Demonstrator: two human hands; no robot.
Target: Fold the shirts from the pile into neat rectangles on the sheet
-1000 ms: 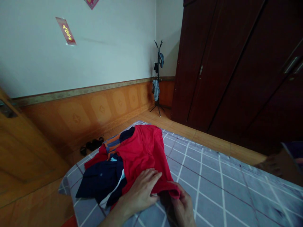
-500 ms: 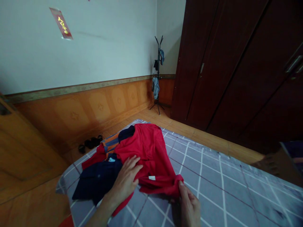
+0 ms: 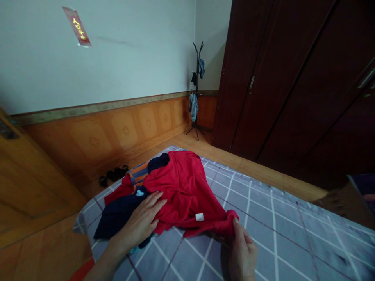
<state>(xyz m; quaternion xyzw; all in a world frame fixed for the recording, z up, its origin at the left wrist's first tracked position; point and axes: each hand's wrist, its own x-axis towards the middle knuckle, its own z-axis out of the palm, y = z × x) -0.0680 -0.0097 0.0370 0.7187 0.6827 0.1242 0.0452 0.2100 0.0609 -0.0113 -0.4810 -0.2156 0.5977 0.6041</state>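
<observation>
A crumpled red shirt [image 3: 187, 183] lies spread over the bed, with a small white label [image 3: 199, 217] showing near its close edge. My right hand [image 3: 243, 248] pinches the shirt's near right corner between thumb and fingers, pulling that edge taut. Flat and with fingers apart, my left hand [image 3: 143, 218] rests at the shirt's left edge, over a dark navy garment [image 3: 115, 218]. Beyond the navy garment, a piece of orange-and-blue striped clothing [image 3: 137, 174] shows partly from under the red shirt.
The bed has a grey sheet with white grid lines [image 3: 263, 226]. Dark shoes [image 3: 114, 174] stand on the floor by the wall. A black coat rack [image 3: 197, 82] holds clothes in the corner. A dark wardrobe [image 3: 272, 86] fills the right, a wooden door [image 3: 32, 187] the left.
My right hand has moved right, drawing the red shirt's corner and label with it. My left hand has shifted slightly left and stays flat. The camera view has shifted a little.
</observation>
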